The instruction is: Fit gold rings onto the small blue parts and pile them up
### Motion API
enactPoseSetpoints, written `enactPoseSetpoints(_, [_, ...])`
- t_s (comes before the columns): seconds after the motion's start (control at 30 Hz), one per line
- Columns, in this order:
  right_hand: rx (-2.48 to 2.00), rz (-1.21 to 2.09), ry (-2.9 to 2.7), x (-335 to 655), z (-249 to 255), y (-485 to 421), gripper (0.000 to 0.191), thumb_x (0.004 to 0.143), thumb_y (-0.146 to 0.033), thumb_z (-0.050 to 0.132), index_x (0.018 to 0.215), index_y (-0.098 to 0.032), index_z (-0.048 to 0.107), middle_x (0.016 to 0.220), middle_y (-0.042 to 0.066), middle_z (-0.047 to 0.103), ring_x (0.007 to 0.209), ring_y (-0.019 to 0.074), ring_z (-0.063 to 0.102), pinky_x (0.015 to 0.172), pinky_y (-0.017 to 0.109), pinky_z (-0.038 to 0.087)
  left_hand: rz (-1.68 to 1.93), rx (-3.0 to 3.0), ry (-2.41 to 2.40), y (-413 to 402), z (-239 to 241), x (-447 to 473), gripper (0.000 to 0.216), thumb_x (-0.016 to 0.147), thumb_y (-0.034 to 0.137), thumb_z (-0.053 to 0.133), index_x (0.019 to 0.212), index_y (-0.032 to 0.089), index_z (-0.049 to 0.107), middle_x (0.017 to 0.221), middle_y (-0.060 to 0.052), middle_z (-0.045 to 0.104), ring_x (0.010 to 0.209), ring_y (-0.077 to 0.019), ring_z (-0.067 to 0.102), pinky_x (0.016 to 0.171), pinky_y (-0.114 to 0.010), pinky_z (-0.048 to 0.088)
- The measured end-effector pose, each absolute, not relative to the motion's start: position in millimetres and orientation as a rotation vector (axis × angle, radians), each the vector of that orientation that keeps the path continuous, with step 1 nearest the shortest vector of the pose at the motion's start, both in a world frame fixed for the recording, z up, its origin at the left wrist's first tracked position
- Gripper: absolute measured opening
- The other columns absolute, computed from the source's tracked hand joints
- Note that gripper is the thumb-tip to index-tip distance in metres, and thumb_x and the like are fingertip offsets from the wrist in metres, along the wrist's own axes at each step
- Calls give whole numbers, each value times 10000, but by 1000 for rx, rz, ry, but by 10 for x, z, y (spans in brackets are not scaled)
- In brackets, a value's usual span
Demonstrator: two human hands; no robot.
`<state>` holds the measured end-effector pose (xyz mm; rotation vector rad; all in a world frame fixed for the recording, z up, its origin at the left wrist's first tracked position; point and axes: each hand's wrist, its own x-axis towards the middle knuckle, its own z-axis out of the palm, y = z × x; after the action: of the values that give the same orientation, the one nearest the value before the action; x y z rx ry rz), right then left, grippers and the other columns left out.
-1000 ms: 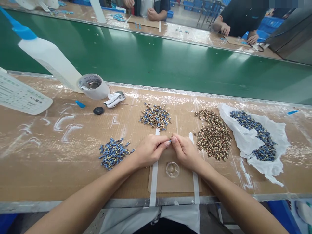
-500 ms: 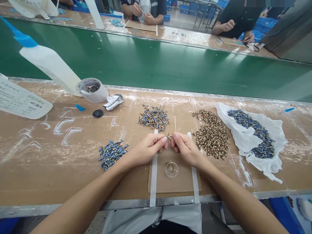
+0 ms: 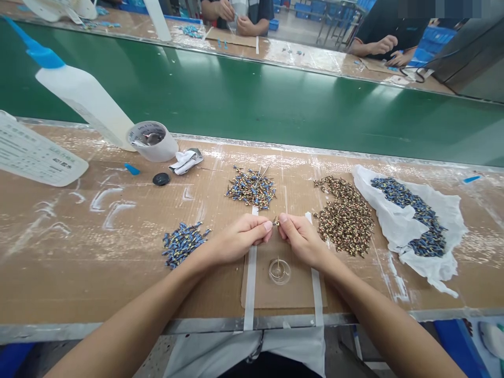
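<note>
My left hand (image 3: pixel 249 235) and my right hand (image 3: pixel 302 239) meet above a cardboard pad (image 3: pixel 260 294), fingertips pinched together. Between them is a small brass-coloured part (image 3: pixel 276 222), its details too small to make out. Just beyond my hands lies a heap of blue and brass parts (image 3: pixel 250 190) with thin metal tweezers (image 3: pixel 262 176) on it. Blue parts (image 3: pixel 181 244) are piled by my left forearm. Right of my right hand spreads a heap of brass-coloured parts (image 3: pixel 345 223). A small clear dish (image 3: pixel 279 272) with a thin stick upright in it stands on the pad.
White paper (image 3: pixel 441 210) at the right bears more blue parts (image 3: pixel 413 210). To the left are a blue-tipped bottle (image 3: pixel 86 100), a labelled bottle (image 3: pixel 39 152), a tape roll (image 3: pixel 157 149), and a black cap (image 3: pixel 161 179). Co-workers' hands (image 3: pixel 236 18) show beyond the green belt (image 3: pixel 244 105).
The view has shifted slightly. My hands stay together at the small part, with the fingertips a little differently set. The co-worker at the far right has moved a hand.
</note>
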<state>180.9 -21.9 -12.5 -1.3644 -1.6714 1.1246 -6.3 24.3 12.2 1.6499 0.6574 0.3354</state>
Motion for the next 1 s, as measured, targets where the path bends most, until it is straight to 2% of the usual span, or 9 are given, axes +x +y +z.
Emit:
enactPoseSetpoints(0.3, [-1381,1082,-1713,1833,-124,-219,437,1011,-434,333,651,-191,382,597,-37,355,555,108,347,534,251,262,411,2038,739,207,51,-13,326,983,285,375,688,156,423,620,43,397,591,-95,358,591,-247,265])
enactPoseSetpoints(0.47, [-1365,1038,-1677,1776,-91,-251,415,1022,-380,323,661,-192,401,606,-35,374,560,109,364,547,244,286,476,2026,757,152,-11,56,327,982,271,372,677,161,409,609,41,384,578,-97,356,578,-246,264])
enactPoseSetpoints(0.63, [-1376,999,-1642,1734,-78,-277,398,1020,-343,328,661,-195,415,594,-34,395,547,113,362,544,247,288,564,2000,834,71,-76,112,321,976,263,381,674,160,423,640,21,444,608,-109,398,601,-249,296])
enactPoseSetpoints(1.0, [-1361,1023,-1629,1703,-142,-272,402,1020,-362,313,655,-205,375,593,-32,395,548,118,361,534,255,278,610,2026,845,27,-99,111,311,979,264,373,698,154,452,664,2,487,630,-120,428,620,-258,306])
